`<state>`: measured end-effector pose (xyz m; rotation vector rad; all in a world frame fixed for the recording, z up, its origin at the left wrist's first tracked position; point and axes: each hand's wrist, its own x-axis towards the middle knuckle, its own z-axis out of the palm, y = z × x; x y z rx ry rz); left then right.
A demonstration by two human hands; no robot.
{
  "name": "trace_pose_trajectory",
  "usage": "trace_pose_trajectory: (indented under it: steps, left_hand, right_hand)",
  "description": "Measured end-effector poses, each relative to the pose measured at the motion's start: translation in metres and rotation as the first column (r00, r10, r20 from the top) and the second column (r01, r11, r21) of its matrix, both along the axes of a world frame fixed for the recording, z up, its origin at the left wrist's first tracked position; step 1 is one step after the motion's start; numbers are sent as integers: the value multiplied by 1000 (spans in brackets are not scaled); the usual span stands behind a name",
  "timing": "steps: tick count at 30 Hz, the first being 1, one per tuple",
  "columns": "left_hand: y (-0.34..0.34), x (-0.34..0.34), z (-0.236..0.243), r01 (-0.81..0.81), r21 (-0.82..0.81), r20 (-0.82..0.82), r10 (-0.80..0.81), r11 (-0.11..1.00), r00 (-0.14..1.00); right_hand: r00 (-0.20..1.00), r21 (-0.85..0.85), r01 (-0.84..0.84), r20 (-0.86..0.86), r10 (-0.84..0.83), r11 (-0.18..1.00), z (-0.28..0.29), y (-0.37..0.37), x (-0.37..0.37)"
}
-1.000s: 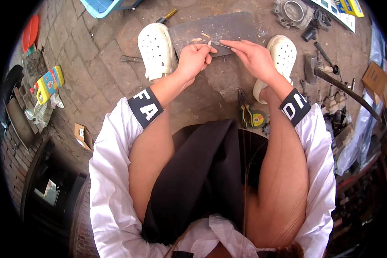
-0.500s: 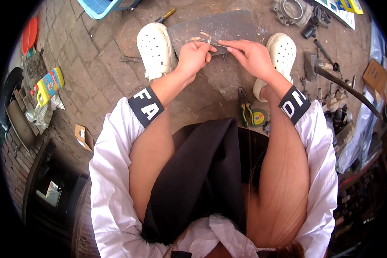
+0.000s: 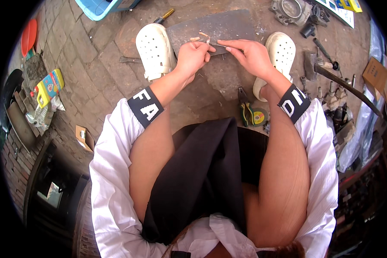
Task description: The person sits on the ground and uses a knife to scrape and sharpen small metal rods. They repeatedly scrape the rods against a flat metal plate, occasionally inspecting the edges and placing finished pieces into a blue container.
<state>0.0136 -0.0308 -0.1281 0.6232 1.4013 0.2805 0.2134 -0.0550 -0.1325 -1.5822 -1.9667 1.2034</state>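
My left hand [image 3: 192,56] is closed low over a dark flat metal plate [image 3: 232,26], its thumb and fingers pinched together. A small pale piece [image 3: 208,41] sticks up at its fingertips; what else it grips is hidden. My right hand [image 3: 250,56] is across from it, index finger stretched out and thumb beneath, pinching a thin greyish metal strip [image 3: 219,45] that runs toward the left fingertips. Just beyond the left hand, a few orange-brown scraps [image 3: 203,34] lie on the plate.
Pale clogs [image 3: 154,49] on my feet flank the plate. Pliers [image 3: 245,107] and a yellow-centred disc [image 3: 259,117] lie near my right foot. A hammer [image 3: 311,66] and metal parts [image 3: 290,10] are to the right. A yellow jug [image 3: 49,88] and blue basin [image 3: 99,12] are leftward.
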Motion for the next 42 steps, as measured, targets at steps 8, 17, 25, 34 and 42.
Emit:
trace_pose_trajectory:
  steps: [8,17,25,34,42]
  left_hand:
    - [4,-3,-2,24,-22,21,-24,999,999]
    - [4,-5,-5,16,-12,16,-16,1000,1000]
    - [3,-5,-5,19,-6,29,-19,1000,999]
    - [5,-5,-6,6,-25,31,-5,1000,999]
    - [2,-4,-5,25,-16,0,-25,1000,1000]
  right_hand:
    - [997,-76,55,51,-51,996,0,0,-5]
    - [999,-17,33,22,-32,999,-8,-3,-1]
    - [998,-138,33,63,-24,990,1,3,-1]
    - [984,54,28,173,-37,998,-2,-5,-8]
    - [997,51,19,67,-23,999,-7,-3,-1]
